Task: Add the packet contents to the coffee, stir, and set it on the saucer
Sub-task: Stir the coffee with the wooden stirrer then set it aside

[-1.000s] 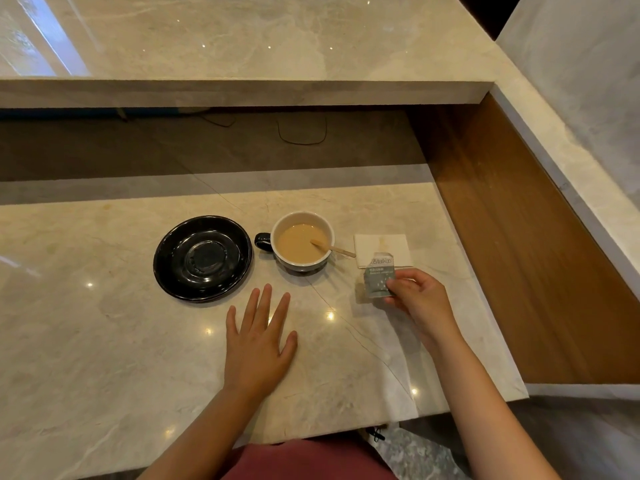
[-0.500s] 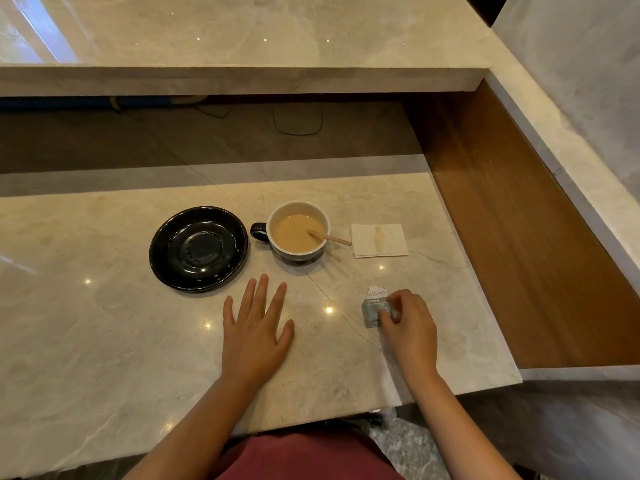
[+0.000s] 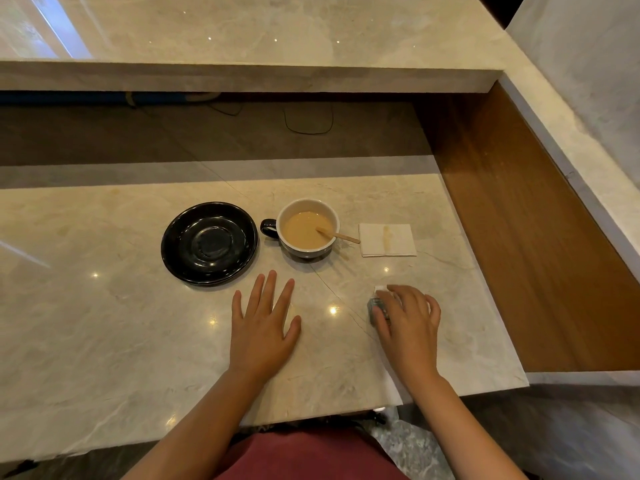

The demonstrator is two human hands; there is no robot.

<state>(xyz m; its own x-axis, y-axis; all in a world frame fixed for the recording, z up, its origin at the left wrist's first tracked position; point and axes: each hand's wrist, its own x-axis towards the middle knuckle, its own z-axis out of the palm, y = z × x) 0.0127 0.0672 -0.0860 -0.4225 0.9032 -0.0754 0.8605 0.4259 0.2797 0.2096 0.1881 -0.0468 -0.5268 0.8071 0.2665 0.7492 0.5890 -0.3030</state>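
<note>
A dark cup [image 3: 309, 251] with a pale inside holds milky coffee, and a wooden stirrer [image 3: 341, 236] leans on its right rim. An empty black saucer [image 3: 207, 244] sits just left of the cup, not touching it. My left hand [image 3: 263, 327] lies flat on the marble counter in front of the cup, fingers spread, holding nothing. My right hand [image 3: 408, 323] rests low on the counter to the right, covering most of a small grey packet [image 3: 374, 304]. The packet lies on the counter between thumb and forefinger, with only its left edge and white top showing.
A folded white napkin [image 3: 398, 240] with a brown stain lies right of the cup. A raised marble ledge [image 3: 242, 77] runs along the back, with cables in the gap below it. A wooden side panel [image 3: 519, 237] bounds the counter on the right.
My right hand has carried the packet from beside the napkin down and towards me, onto the counter, and now lies over it. The left hand has stayed flat.
</note>
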